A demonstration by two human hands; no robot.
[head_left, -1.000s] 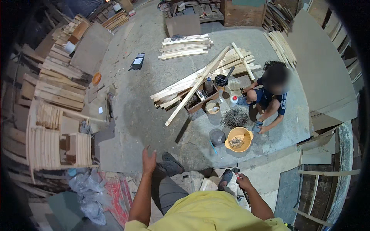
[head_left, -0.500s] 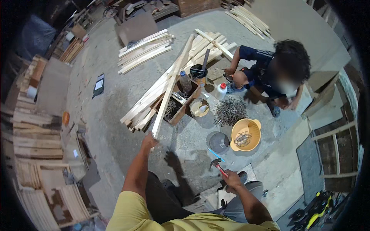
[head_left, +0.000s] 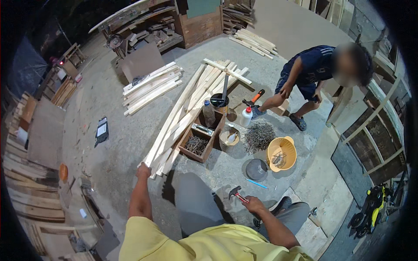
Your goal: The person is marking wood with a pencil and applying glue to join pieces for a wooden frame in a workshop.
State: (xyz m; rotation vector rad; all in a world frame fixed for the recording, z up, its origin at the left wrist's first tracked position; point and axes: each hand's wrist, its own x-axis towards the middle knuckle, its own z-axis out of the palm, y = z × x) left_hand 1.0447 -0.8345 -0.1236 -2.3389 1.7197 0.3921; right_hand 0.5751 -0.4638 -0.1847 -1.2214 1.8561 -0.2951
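Observation:
My left hand point(head_left: 143, 170) is closed round the near end of a long pale wood strip point(head_left: 162, 137), which lies along the left side of a stack of similar strips. In my right hand point(head_left: 254, 204) is a claw hammer point(head_left: 238, 194) with a red handle, held above my lap, its head pointing left. Right of the strips stands a wooden box point(head_left: 204, 157) with nails and a bottle point(head_left: 209, 115) in it. A blue pencil-like stick point(head_left: 257, 183) and a dark round disc point(head_left: 256, 169) lie beyond the hammer.
A heap of nails point(head_left: 259, 137), a yellow basin point(head_left: 291, 162), a white bottle with a red cap point(head_left: 246, 117) and a tin point(head_left: 227, 141) stand ahead. Another hammer point(head_left: 254, 98) is beside a person point(head_left: 311, 71) at the right. More strips point(head_left: 152, 87) lie far left.
My left hand has brought the strip left and down, off the box and against the stack. The hammer stays in my right hand. The other person has risen and moved right; my view has shifted.

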